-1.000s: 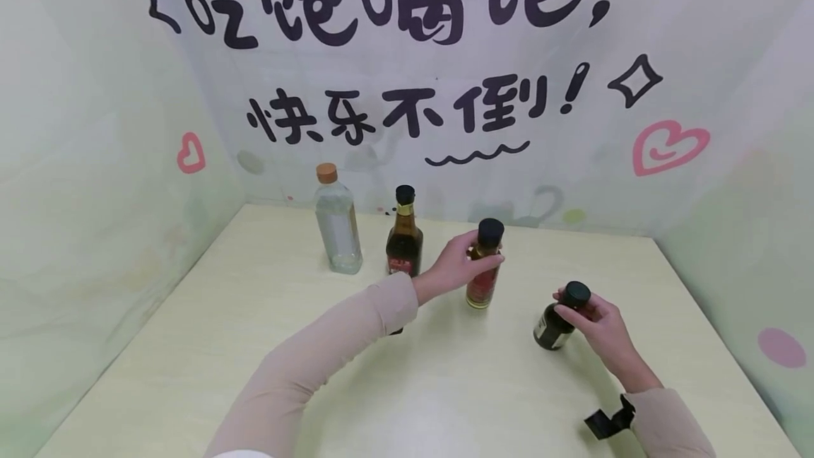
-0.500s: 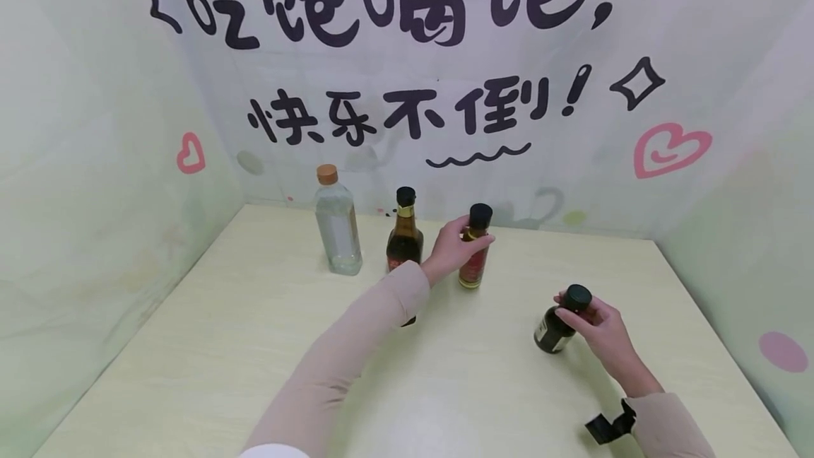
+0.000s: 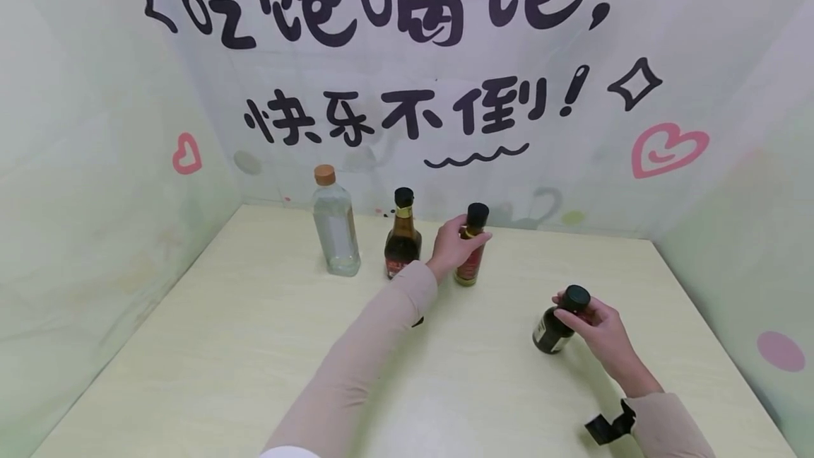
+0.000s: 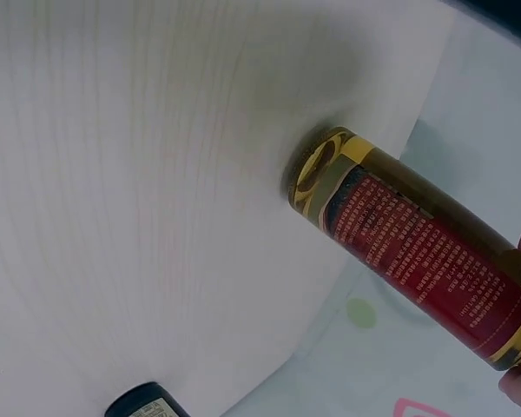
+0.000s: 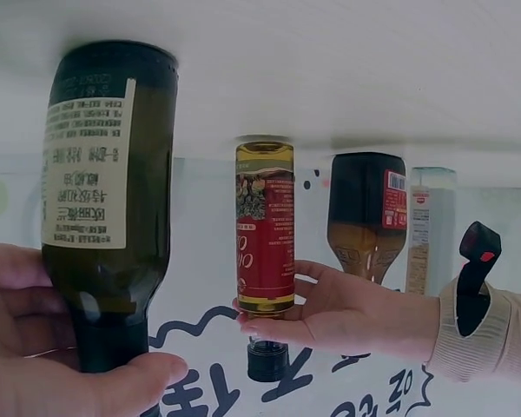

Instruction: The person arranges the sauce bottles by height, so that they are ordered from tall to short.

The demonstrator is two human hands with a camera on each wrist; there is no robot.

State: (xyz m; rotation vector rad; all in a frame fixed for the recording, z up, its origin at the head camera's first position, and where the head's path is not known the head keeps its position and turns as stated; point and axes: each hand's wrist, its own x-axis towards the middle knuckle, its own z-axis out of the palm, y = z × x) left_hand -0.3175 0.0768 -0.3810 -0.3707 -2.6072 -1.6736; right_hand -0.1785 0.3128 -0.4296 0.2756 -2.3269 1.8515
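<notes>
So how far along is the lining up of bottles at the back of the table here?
Looks done: the clear plastic bottle with an orange cap and the dark glass bottle with a black cap stand side by side. In hand: the left hand grips the red-labelled oil bottle next to them. Left: the right hand holds the short dark green bottle apart from the row.

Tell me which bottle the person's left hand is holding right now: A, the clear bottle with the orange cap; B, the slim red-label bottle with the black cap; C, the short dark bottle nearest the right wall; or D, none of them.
B: the left hand has its grip around the neck of the slim red-label bottle, while the right hand holds the short dark bottle.
</notes>
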